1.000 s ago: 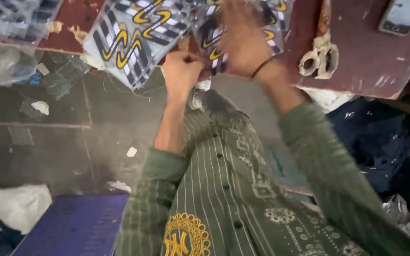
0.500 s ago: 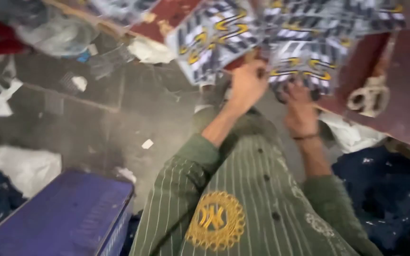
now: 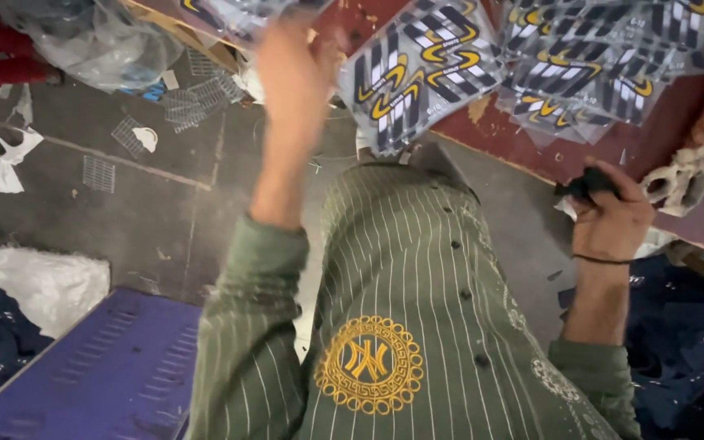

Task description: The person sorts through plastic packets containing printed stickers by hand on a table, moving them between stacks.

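On the far left I see a purple ribbed plastic crate (image 3: pixel 99 375) on the grey floor, with a white plastic bag (image 3: pixel 38 281) just beside it. Moving right, my left hand (image 3: pixel 295 69) is raised toward the edge of the dark red worktable (image 3: pixel 670 138); it is blurred, and I cannot tell whether its fingers are open or closed. Half a second ago that hand sat lower, against the hanging edge of the packets, so it has lifted away from them. Next come the clear plastic packets of black, white and yellow patterned pieces (image 3: pixel 425 69), fanned out on the table and overhanging its near edge. Below them is my green pinstriped shirt (image 3: pixel 401 310). Further right, my right hand (image 3: pixel 609 216) has dropped off the packets and now sits at the table edge, fingers curled shut around a small dark object (image 3: pixel 584 183) that I cannot identify. Cream-handled scissors (image 3: pixel 678 179) lie just beside it. I judge both hands have let the packets go.
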